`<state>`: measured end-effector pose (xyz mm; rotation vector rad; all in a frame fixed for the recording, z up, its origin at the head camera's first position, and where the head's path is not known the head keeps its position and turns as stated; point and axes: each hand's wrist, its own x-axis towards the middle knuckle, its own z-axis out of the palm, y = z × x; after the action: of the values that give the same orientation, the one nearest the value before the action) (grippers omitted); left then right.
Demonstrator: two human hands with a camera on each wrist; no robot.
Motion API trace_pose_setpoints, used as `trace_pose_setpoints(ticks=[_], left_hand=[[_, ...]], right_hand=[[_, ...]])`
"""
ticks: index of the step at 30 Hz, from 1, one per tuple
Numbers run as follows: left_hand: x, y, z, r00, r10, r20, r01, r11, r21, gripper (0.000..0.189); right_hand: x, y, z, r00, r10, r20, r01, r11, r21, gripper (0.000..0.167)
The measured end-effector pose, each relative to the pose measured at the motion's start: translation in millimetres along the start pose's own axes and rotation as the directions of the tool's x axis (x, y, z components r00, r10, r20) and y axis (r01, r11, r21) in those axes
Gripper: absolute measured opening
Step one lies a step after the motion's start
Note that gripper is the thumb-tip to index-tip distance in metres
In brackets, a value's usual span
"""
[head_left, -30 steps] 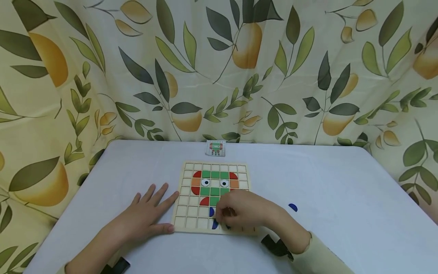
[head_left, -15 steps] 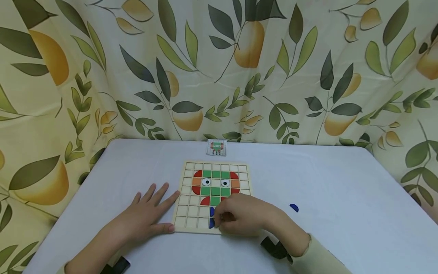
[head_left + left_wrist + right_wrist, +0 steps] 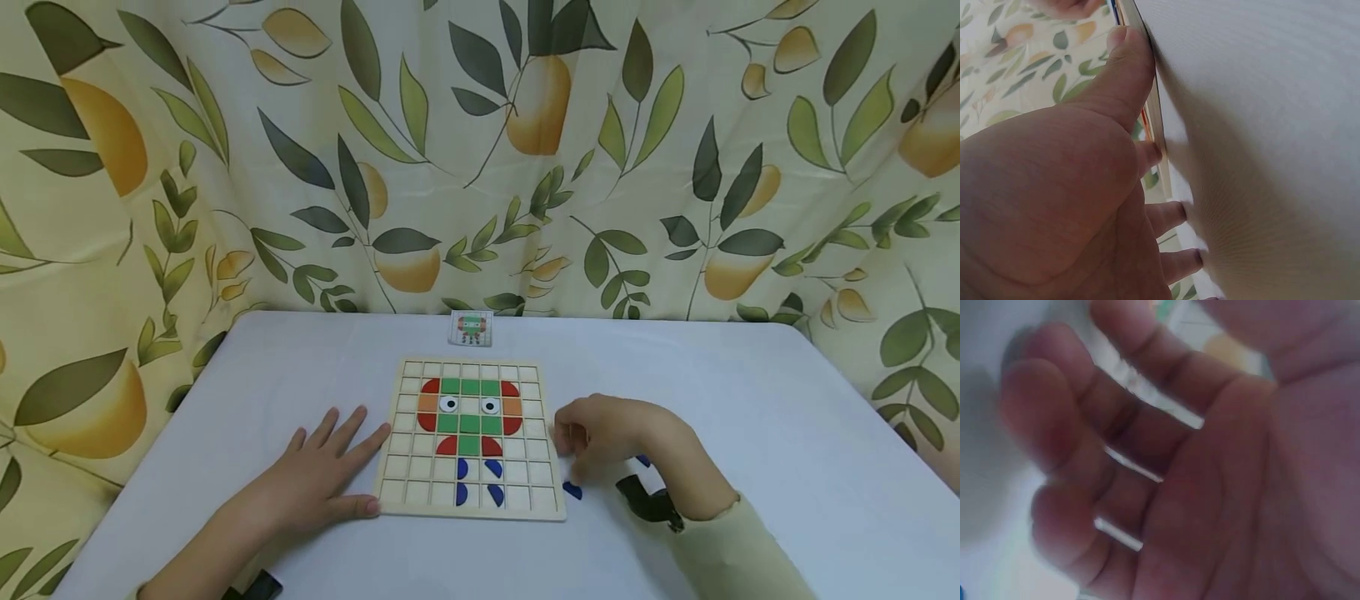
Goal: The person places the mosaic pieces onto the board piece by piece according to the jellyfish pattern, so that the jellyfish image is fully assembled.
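A square wooden grid board (image 3: 417, 463) lies on the table, with red, orange and green tiles and two eye tiles in its upper part. Several blue half-round tiles (image 3: 462, 468) sit in its lower cells. My left hand (image 3: 322, 471) lies spread on the table, its index finger and thumb touching the board's left edge; in the left wrist view the thumb (image 3: 1124, 75) rests against that edge. My right hand (image 3: 622, 433) is just right of the board, fingers loosely bent and holding nothing visible. A loose blue tile (image 3: 573, 491) lies by its fingertips; contact cannot be told.
Another blue tile (image 3: 643, 460) shows partly from behind the right wrist. A small picture card (image 3: 471, 328) with a similar figure lies beyond the board. The white-covered table (image 3: 712, 375) ends at a leaf-and-fruit patterned curtain (image 3: 465, 208).
My right hand has left the lower part of the board and moved right, past its edge. The right-hand blue tiles and a loose blue tile now show. My left hand has stayed in place.
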<state>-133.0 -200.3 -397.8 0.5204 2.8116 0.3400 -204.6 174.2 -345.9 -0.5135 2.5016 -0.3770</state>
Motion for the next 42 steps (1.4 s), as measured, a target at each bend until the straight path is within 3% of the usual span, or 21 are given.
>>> trace_pose_setpoints(ticks=[4, 12, 16, 22, 31, 42], left_hand=[[-1.3, -0.1, 2.1, 1.000, -0.013, 0.014, 0.013, 1.000, -0.008, 0.094], [-1.3, -0.8, 2.4, 1.000, -0.009, 0.008, 0.009, 1.000, -0.010, 0.093], [-1.3, -0.8, 3.0, 1.000, -0.016, 0.010, 0.016, 1.000, -0.005, 0.093], [-2.2, -0.6, 4.0, 1.000, -0.018, 0.013, 0.018, 1.000, -0.002, 0.093], [0.5, -1.3, 2.6, 1.000, -0.005, -0.007, 0.005, 1.000, 0.002, 0.092], [-0.4, -1.3, 2.7, 1.000, 0.002, -0.009, -0.002, 1.000, -0.013, 0.092]], right_hand=[[5.3, 3, 8, 0.999, 0.041, 0.020, -0.041, 0.999, -0.013, 0.028], [7.4, 9, 3, 0.996, 0.054, -0.070, -0.056, 0.998, -0.032, 0.018], [6.2, 7, 6, 0.997, 0.067, -0.030, -0.068, 0.998, -0.019, 0.027], [11.9, 5, 10, 1.000, 0.023, -0.016, -0.023, 1.000, -0.013, 0.020], [15.4, 9, 3, 0.996, 0.007, -0.094, -0.009, 1.000, -0.019, 0.019], [19.2, 14, 4, 0.996, -0.065, -0.067, 0.066, 0.998, 0.013, 0.021]])
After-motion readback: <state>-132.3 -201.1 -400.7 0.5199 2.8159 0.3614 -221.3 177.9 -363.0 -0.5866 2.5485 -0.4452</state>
